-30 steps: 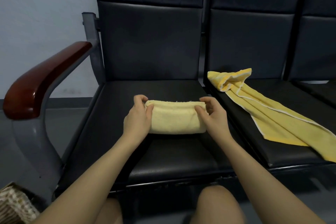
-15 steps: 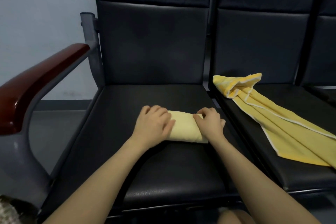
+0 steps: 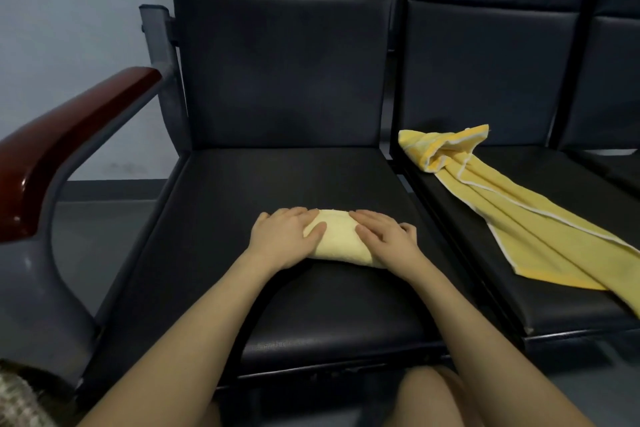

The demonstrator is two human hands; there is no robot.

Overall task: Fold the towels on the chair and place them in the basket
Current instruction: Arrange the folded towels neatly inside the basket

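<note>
A pale yellow towel [image 3: 337,239], folded into a small thick bundle, lies on the black seat [image 3: 277,184] of the left chair. My left hand [image 3: 285,237] rests flat on the bundle's left end, fingers spread over it. My right hand [image 3: 388,239] lies flat on its right end. Only the middle strip of the bundle shows between the two hands. A second, brighter yellow towel [image 3: 512,215] with a white edge lies unfolded and crumpled across the seat of the chair to the right. A corner of a woven basket [image 3: 19,399] shows at the bottom left.
A dark red wooden armrest [image 3: 59,149] on a grey metal frame stands at the left of the seat. Black backrests rise behind both seats, and a third seat starts at the far right. My knees [image 3: 436,395] are just below the seat's front edge.
The towel went from a wide roll held at both ends to a shorter, folded-in bundle. Both hands now lie flat on top of it, closer together.
</note>
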